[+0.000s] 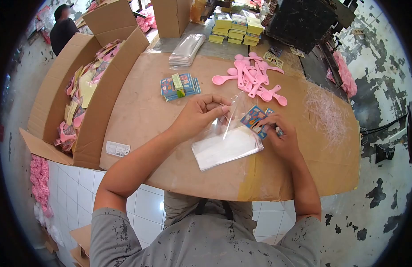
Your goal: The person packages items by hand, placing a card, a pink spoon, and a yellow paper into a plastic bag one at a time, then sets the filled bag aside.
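My left hand (205,115) pinches the edge of a clear plastic bag (233,116) and lifts it above a stack of clear bags (223,150). In my right hand (281,138) are blue printed cards (254,119), held beside the lifted bag. Whether the cards touch the bag's mouth I cannot tell. Pink plastic spoons (250,75) lie in a loose pile beyond my hands. A bundle of similar blue cards (188,83), with a yellow-green band around part of it, rests beyond my left hand.
A cardboard box (92,120) full of packed pink pieces stands at the left. Another stack of clear bags (186,50) and piles of yellow-edged cards (236,29) sit at the back. Shredded clear plastic (326,111) lies right. A person (63,31) is at far left.
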`<action>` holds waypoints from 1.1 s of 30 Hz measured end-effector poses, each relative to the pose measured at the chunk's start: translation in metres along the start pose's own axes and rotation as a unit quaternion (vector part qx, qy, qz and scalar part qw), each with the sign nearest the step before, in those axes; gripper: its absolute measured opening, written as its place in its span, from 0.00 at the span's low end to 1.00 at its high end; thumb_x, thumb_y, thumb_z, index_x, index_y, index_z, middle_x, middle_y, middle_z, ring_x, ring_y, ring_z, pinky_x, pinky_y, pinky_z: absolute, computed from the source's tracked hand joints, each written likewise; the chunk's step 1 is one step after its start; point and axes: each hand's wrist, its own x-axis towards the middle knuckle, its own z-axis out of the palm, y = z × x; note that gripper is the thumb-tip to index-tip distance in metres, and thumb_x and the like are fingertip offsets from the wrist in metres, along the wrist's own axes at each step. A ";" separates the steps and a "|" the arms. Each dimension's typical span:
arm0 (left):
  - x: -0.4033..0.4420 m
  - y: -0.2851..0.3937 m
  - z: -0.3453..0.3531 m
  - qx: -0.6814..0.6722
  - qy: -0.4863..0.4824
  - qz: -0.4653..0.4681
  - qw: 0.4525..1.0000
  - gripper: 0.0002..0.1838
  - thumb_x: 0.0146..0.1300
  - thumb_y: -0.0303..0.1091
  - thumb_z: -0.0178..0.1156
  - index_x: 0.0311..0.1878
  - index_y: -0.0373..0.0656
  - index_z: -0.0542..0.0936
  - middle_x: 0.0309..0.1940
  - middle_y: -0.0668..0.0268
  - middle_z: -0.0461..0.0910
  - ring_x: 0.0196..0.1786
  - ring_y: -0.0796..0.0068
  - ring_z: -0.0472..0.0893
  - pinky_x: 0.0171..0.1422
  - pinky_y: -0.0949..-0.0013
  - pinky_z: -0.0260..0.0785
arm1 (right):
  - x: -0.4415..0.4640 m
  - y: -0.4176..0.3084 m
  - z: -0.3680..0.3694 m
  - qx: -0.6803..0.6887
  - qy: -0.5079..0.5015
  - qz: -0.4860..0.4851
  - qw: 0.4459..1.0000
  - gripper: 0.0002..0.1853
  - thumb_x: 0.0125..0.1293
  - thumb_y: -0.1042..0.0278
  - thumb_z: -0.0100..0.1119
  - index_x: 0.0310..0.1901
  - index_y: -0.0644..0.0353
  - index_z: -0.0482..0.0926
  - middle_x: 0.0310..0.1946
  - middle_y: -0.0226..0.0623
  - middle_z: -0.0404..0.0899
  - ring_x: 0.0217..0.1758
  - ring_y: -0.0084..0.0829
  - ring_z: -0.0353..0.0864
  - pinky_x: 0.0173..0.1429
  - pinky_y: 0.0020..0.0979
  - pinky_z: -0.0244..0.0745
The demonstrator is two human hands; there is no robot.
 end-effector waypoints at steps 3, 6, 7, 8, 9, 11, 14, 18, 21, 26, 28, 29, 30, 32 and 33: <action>-0.005 0.003 0.012 -0.018 -0.005 -0.051 0.999 0.16 0.77 0.34 0.64 0.60 0.34 0.81 0.43 0.61 0.89 0.40 0.78 0.86 0.48 0.74 0.80 | -0.003 -0.005 0.004 0.145 0.051 0.117 0.981 0.17 0.69 0.84 0.60 0.57 0.60 0.82 0.45 0.34 0.84 0.48 0.23 0.83 0.51 0.28 0.80; -0.009 0.003 0.022 0.009 -0.004 -0.066 0.998 0.18 0.76 0.33 0.65 0.63 0.33 0.80 0.45 0.59 0.90 0.42 0.78 0.87 0.47 0.74 0.80 | -0.005 -0.006 0.004 0.185 0.066 0.126 0.973 0.20 0.72 0.83 0.59 0.64 0.60 0.76 0.50 0.34 0.82 0.51 0.20 0.82 0.55 0.27 0.79; -0.009 0.000 0.023 0.024 0.004 -0.063 0.998 0.19 0.76 0.32 0.65 0.63 0.32 0.80 0.45 0.58 0.90 0.43 0.78 0.88 0.47 0.74 0.81 | -0.004 -0.004 0.003 0.189 0.075 0.116 0.972 0.21 0.72 0.83 0.59 0.65 0.61 0.75 0.50 0.35 0.81 0.51 0.21 0.82 0.55 0.26 0.79; -0.009 -0.004 0.022 0.038 0.012 -0.060 0.997 0.19 0.75 0.32 0.65 0.64 0.32 0.79 0.45 0.57 0.90 0.44 0.77 0.88 0.48 0.74 0.81 | -0.003 -0.001 0.002 0.193 0.084 0.106 0.972 0.22 0.72 0.83 0.59 0.66 0.61 0.74 0.50 0.36 0.81 0.52 0.21 0.82 0.56 0.26 0.79; -0.009 -0.006 0.022 0.053 0.021 -0.057 0.997 0.19 0.75 0.31 0.65 0.64 0.31 0.79 0.45 0.57 0.90 0.45 0.77 0.88 0.48 0.73 0.81 | -0.003 0.001 0.002 0.197 0.093 0.096 0.971 0.23 0.72 0.83 0.60 0.66 0.62 0.73 0.51 0.37 0.81 0.52 0.22 0.82 0.56 0.26 0.79; -0.009 -0.006 0.021 0.059 0.023 -0.054 0.997 0.19 0.76 0.30 0.64 0.64 0.30 0.79 0.45 0.56 0.90 0.46 0.76 0.89 0.49 0.73 0.82 | -0.003 -0.003 0.001 0.201 0.096 0.097 0.970 0.22 0.71 0.83 0.60 0.66 0.63 0.74 0.50 0.35 0.81 0.53 0.21 0.82 0.57 0.26 0.78; -0.009 -0.004 0.023 0.069 0.025 -0.045 0.996 0.18 0.76 0.30 0.64 0.63 0.30 0.79 0.46 0.55 0.90 0.46 0.75 0.89 0.50 0.72 0.82 | -0.005 -0.004 0.003 0.193 0.082 0.096 0.973 0.20 0.71 0.83 0.61 0.63 0.64 0.76 0.48 0.33 0.81 0.52 0.21 0.82 0.56 0.26 0.79; -0.011 -0.009 0.026 0.054 0.013 -0.035 0.998 0.17 0.77 0.29 0.63 0.63 0.29 0.79 0.47 0.56 0.89 0.46 0.75 0.88 0.50 0.72 0.82 | -0.008 -0.007 0.008 0.183 0.039 0.106 0.977 0.16 0.70 0.82 0.62 0.58 0.64 0.82 0.46 0.31 0.82 0.48 0.21 0.83 0.52 0.26 0.80; -0.013 -0.004 0.029 0.094 -0.008 -0.032 0.995 0.17 0.77 0.28 0.62 0.63 0.29 0.79 0.48 0.57 0.89 0.46 0.76 0.88 0.51 0.73 0.82 | -0.006 -0.003 0.009 0.082 0.030 0.052 0.995 0.15 0.69 0.83 0.63 0.55 0.64 0.85 0.45 0.32 0.81 0.47 0.21 0.83 0.49 0.26 0.80; -0.015 -0.003 0.031 0.094 -0.017 -0.040 0.995 0.19 0.75 0.28 0.64 0.64 0.29 0.78 0.48 0.58 0.89 0.48 0.76 0.88 0.53 0.73 0.81 | -0.004 -0.012 0.010 0.118 0.045 0.066 0.990 0.15 0.68 0.82 0.64 0.56 0.64 0.84 0.45 0.33 0.82 0.48 0.22 0.84 0.51 0.27 0.80; -0.015 -0.001 0.031 0.092 -0.009 -0.048 0.995 0.19 0.74 0.27 0.65 0.64 0.29 0.78 0.48 0.57 0.89 0.49 0.76 0.88 0.54 0.73 0.81 | -0.004 -0.011 0.011 0.140 0.065 0.070 0.985 0.16 0.70 0.81 0.64 0.58 0.65 0.83 0.47 0.33 0.82 0.50 0.22 0.84 0.53 0.27 0.80; -0.016 0.002 0.031 0.090 -0.002 -0.053 0.995 0.19 0.74 0.27 0.65 0.64 0.29 0.78 0.48 0.56 0.89 0.50 0.75 0.88 0.54 0.73 0.81 | -0.005 -0.009 0.013 0.167 0.090 0.077 0.979 0.16 0.71 0.80 0.64 0.59 0.65 0.82 0.48 0.34 0.83 0.50 0.23 0.84 0.55 0.27 0.81; -0.015 0.005 0.031 0.089 0.004 -0.056 0.994 0.19 0.74 0.27 0.66 0.64 0.29 0.79 0.48 0.56 0.89 0.50 0.75 0.88 0.55 0.73 0.81 | -0.005 -0.008 0.014 0.193 0.114 0.084 0.971 0.16 0.72 0.79 0.64 0.60 0.65 0.81 0.49 0.35 0.83 0.51 0.23 0.84 0.56 0.27 0.81; -0.014 0.002 0.029 0.093 0.007 -0.049 0.994 0.19 0.74 0.27 0.66 0.64 0.30 0.79 0.48 0.55 0.89 0.51 0.75 0.88 0.55 0.73 0.81 | -0.005 -0.007 0.010 0.179 0.123 0.069 0.974 0.16 0.74 0.79 0.63 0.61 0.65 0.79 0.51 0.35 0.83 0.53 0.23 0.85 0.58 0.28 0.81; -0.014 0.001 0.028 0.095 0.008 -0.045 0.994 0.19 0.73 0.27 0.66 0.64 0.30 0.79 0.48 0.55 0.90 0.51 0.75 0.88 0.55 0.73 0.81 | -0.005 -0.007 0.008 0.172 0.127 0.061 0.975 0.16 0.74 0.78 0.62 0.62 0.65 0.78 0.52 0.36 0.83 0.53 0.24 0.85 0.59 0.28 0.81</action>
